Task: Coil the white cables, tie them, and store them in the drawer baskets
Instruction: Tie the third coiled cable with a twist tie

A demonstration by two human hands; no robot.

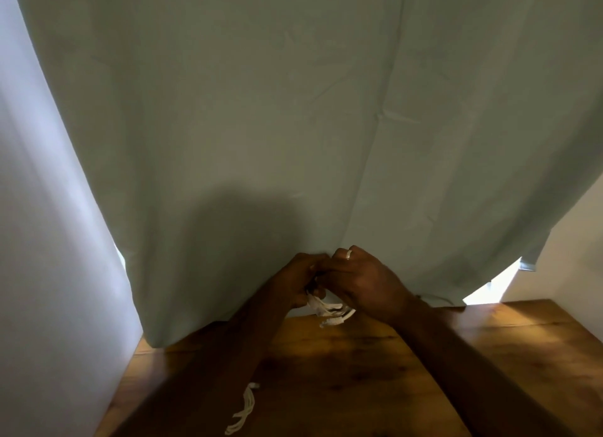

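On the wooden table (342, 371), one white cable bundle (243, 410) lies at the near left, seemingly coiled already, while further back the left hand (298, 281) and the right hand (362, 283) meet, fingers curled round a second white cable (329, 311), probably mid-tying; no drawer baskets in view.

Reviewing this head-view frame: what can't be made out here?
- Where the hands meet: the left hand and right hand cover the held white cable; whether it is tied cannot be told.
- Second white cable on the wooden table: partly behind the left forearm, blurred.
- Drawer baskets: not in view.
- Behind the green curtain: hidden.
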